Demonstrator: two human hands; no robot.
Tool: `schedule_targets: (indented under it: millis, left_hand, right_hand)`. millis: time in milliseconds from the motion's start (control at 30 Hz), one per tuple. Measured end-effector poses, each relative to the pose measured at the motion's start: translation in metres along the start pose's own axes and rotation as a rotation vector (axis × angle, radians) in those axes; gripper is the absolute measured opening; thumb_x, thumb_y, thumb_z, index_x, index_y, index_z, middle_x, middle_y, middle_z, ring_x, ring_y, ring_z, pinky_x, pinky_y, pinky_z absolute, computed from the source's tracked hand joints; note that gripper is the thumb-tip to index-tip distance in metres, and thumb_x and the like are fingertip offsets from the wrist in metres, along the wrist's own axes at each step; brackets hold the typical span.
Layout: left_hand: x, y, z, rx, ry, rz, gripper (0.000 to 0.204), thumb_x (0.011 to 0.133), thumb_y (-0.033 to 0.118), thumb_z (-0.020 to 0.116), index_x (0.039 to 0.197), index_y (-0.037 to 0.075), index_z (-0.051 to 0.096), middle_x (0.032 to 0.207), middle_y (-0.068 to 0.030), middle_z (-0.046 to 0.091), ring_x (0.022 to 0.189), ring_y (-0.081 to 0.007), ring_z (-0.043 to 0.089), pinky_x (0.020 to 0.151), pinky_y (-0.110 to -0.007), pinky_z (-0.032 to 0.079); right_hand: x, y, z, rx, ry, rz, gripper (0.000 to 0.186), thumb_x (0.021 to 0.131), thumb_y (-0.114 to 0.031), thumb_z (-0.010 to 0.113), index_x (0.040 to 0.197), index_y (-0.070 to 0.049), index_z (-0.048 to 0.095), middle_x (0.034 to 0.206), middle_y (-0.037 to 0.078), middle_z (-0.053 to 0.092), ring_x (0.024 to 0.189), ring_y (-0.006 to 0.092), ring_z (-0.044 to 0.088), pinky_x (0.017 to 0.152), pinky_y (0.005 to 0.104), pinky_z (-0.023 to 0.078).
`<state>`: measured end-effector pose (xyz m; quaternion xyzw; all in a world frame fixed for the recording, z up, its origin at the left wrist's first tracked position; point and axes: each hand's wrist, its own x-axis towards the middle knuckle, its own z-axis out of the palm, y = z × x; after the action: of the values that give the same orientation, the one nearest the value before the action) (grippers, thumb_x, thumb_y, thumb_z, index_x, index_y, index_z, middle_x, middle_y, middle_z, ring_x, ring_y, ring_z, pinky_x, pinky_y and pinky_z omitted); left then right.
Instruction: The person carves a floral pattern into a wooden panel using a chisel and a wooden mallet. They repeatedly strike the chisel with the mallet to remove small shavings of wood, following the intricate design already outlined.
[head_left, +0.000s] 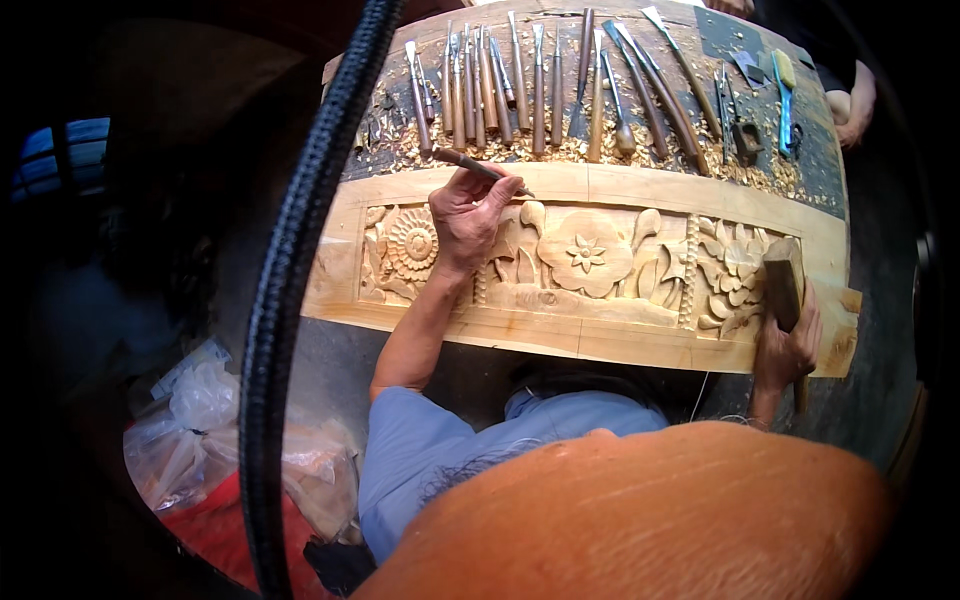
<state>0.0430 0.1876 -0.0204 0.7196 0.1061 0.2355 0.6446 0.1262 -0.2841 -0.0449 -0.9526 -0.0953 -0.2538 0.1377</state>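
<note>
Hands wide apart now, each closed on a tool! Left hand (463, 228), upper centre of the frame, grips a dark-handled chisel (466, 161), its tip angled right at the top edge of the carved recess. Over at centre right, the right hand (788, 350) has its fingers wrapped around a wooden mallet (785, 285), held over the right end of the carved wooden panel (600, 308). And that panel stretches right across the middle, a small flower (585, 254) near its centre! Up top, a row of carving tools (539, 95) lies among wood shavings (765, 178), with a blue-handled brush (784, 105) upper right.
</note>
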Motion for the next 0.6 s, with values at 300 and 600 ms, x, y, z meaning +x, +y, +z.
schedule_targets:
  millis: [300,600]
  left_hand:
    - [-0.002,-0.002,0.007,0.018,-0.051,-0.088,0.01,0.103,0.002,0.077,0.111,-0.002,0.075,0.099,-0.0081,0.08,0.091,-0.0149,0.078,0.083,-0.03,0.067]
    - [-0.002,-0.006,0.014,0.138,-0.011,0.001,0.006,0.1,0.003,0.081,0.101,-0.002,0.078,0.083,-0.0032,0.08,0.077,-0.0067,0.073,0.068,-0.024,0.058]
  right_hand:
    - [0.026,-0.055,-0.036,0.402,0.02,0.054,0.056,0.091,-0.006,0.089,0.145,-0.01,0.071,0.131,0.014,0.079,0.114,0.0275,0.079,0.095,0.0383,0.061]
    - [0.067,-0.15,-0.036,0.714,-0.071,-0.259,0.07,0.076,-0.002,0.092,0.142,-0.006,0.07,0.125,0.02,0.079,0.111,0.0355,0.079,0.095,0.0419,0.063]
